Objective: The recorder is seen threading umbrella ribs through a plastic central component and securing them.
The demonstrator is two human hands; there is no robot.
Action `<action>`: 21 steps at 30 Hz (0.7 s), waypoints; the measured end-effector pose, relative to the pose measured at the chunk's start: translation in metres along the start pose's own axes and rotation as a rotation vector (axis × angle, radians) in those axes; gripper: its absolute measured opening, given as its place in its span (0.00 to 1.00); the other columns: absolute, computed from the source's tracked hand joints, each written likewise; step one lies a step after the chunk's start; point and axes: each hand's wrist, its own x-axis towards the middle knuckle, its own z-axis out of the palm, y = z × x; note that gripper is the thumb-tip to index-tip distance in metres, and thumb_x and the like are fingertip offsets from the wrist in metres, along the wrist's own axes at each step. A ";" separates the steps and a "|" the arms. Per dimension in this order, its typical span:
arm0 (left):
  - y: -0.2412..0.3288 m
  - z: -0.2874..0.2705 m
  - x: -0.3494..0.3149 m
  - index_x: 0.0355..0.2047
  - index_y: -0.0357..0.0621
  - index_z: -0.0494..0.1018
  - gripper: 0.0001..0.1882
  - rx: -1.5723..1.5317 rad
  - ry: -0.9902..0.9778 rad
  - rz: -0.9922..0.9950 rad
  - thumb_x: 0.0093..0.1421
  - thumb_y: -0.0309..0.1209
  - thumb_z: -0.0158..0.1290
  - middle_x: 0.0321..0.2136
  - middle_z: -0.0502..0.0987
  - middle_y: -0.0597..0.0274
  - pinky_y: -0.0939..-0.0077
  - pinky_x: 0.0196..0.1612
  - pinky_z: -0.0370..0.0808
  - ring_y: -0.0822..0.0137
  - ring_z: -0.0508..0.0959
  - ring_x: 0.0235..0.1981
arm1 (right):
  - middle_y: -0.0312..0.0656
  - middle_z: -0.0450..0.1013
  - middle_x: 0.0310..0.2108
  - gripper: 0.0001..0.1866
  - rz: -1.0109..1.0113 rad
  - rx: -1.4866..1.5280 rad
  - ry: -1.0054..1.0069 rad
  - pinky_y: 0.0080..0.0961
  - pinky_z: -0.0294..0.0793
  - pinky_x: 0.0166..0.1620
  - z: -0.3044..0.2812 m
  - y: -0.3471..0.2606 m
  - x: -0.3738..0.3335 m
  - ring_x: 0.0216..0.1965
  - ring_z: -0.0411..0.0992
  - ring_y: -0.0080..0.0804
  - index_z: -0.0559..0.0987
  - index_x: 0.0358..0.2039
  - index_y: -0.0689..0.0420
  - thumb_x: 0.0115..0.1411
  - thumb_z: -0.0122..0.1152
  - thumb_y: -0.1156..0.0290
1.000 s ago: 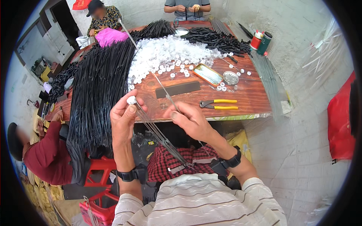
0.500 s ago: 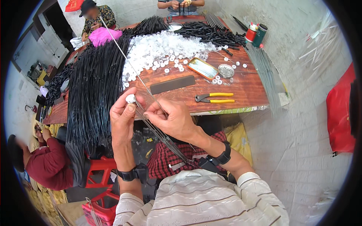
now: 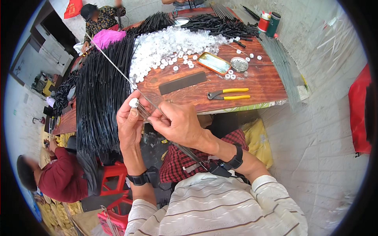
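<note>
Between its thumb and fingers, my left hand (image 3: 130,128) pinches a small white round cap (image 3: 134,102), held above the near edge of the table. From the cap a bundle of thin metal rods (image 3: 188,152) slants down to the right, under my right hand and over my lap. My right hand (image 3: 179,122) is closed beside it, thumb and forefinger pinched on a long thin metal rod (image 3: 114,66). This rod points up and to the far left, past the cap. Its lower end is hidden by my fingers.
On the red-brown table lie a dark flat bar (image 3: 182,82), yellow-handled pincers (image 3: 228,94), an open tin (image 3: 214,63) and a small round dish (image 3: 239,64). Behind are a heap of white and clear caps (image 3: 173,45) and black rods (image 3: 98,94). A co-worker (image 3: 63,173) sits left.
The view has shifted slightly. The long rod now leans lower to the left. My right hand has come a little closer to the cap, and both hands keep their grip.
</note>
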 end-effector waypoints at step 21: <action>-0.005 -0.001 0.007 0.57 0.29 0.66 0.28 0.020 0.048 -0.009 0.60 0.30 0.60 0.40 0.79 0.54 0.73 0.47 0.78 0.67 0.80 0.41 | 0.42 0.73 0.18 0.11 -0.030 -0.028 0.090 0.36 0.69 0.21 0.003 0.011 0.000 0.18 0.73 0.43 0.71 0.22 0.56 0.52 0.65 0.70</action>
